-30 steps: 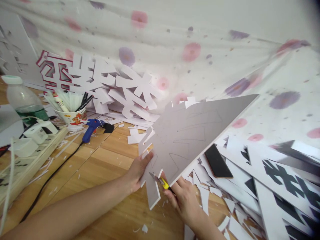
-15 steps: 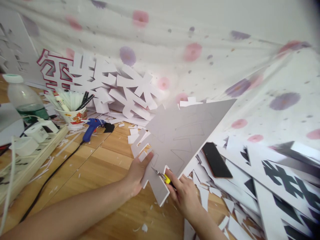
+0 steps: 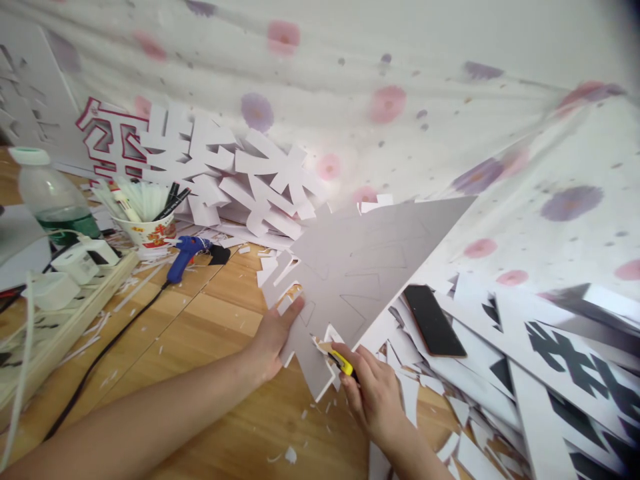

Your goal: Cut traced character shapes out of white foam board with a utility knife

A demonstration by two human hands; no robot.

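A grey-white foam board (image 3: 370, 260) with pencilled outlines is held tilted above the wooden table; its near and left edges have cut-out notches. My left hand (image 3: 277, 337) grips the board's left edge, thumb on top and fingers underneath. In my right hand (image 3: 373, 383) is a yellow utility knife (image 3: 343, 361), closed in the fingers. Its blade tip meets the board at a notch on the near edge, just right of my left thumb.
A blue glue gun (image 3: 184, 259) lies left on the table (image 3: 200, 373), near a paper cup (image 3: 150, 233) of glue sticks and markers. Further left are a power strip (image 3: 95, 310) and a bottle (image 3: 53, 193). Cut letters (image 3: 265, 173) lean behind. A phone (image 3: 434, 320) and board scraps lie right.
The knife has drawn slightly back toward me and to the right, and more of its yellow body shows. The board has shifted a little; my left hand still holds it.
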